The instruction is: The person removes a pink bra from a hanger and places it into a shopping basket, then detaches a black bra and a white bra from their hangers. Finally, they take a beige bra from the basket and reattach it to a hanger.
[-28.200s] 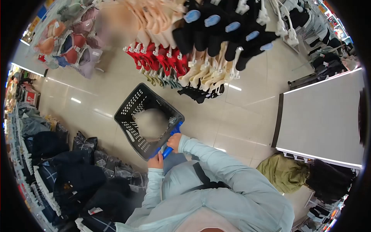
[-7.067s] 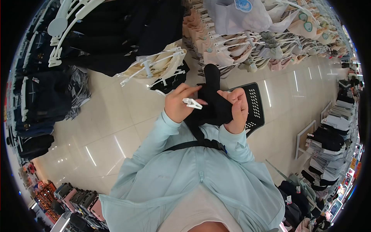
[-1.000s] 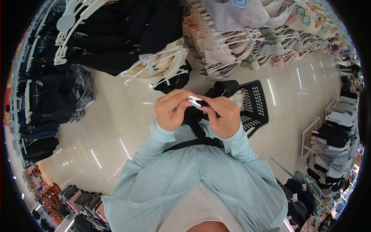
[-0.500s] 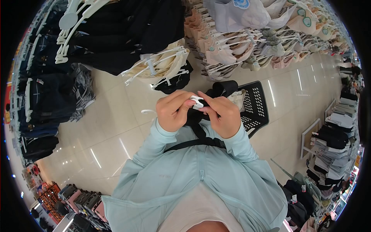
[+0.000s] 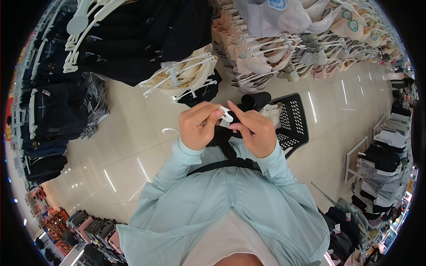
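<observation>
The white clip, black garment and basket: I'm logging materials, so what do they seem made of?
White clip: probably hard plastic, smooth, crisp-edged. Black garment: soft, matt fabric, given its fold; fibre unclear. Basket: likely dull moulded plastic, with regular perforations.

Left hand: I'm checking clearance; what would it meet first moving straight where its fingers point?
Past the white plastic clip it pinches, the left hand would likely meet the black fabric at the right hand first; depth is unclear.

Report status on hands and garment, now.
Left hand pinching white hanger clip; right hand gripping black garment. Garment bunched, partly hidden; can't tell if clipped. Black basket just beyond right hand; nothing seen blocking.
</observation>
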Tool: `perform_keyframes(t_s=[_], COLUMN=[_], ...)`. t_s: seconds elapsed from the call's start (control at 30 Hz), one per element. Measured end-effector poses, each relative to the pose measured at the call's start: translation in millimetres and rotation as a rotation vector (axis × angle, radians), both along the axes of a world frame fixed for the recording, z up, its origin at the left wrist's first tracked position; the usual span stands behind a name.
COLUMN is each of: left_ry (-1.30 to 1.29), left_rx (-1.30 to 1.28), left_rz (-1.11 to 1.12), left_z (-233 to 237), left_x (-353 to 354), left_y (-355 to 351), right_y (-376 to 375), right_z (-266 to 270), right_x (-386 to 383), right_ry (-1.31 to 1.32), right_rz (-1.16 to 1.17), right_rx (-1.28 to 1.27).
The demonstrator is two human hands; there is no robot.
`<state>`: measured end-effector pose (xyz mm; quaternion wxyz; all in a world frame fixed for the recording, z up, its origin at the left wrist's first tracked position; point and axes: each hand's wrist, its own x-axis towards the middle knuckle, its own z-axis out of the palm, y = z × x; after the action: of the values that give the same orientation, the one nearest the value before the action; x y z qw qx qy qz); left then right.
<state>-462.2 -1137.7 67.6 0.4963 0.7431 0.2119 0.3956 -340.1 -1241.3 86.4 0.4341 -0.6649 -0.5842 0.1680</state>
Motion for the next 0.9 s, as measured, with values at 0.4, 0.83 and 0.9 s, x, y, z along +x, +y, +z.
perform_keyframes(t_s=[0.4, 0.83, 0.9], left_ry=[0.041, 0.069, 0.105], left_rx=[-0.203, -0.129, -0.144], left_rz=[-0.066, -0.085, -0.078], left_z=[-0.7, 5.3, 15.9], left_x=[-1.6, -4.5, -12.0], left_y=[2.4, -4.3, -4.3], right_y=[6.7, 18.5, 24.2], right_z=[-8.2, 3.3, 5.5], right_x=[2.8, 12.7, 10.6], right_ry=[0.146, -0.254, -0.28], right_rz=[0.041, 0.211, 0.215], right_rx=[0.036, 0.045, 0.148])
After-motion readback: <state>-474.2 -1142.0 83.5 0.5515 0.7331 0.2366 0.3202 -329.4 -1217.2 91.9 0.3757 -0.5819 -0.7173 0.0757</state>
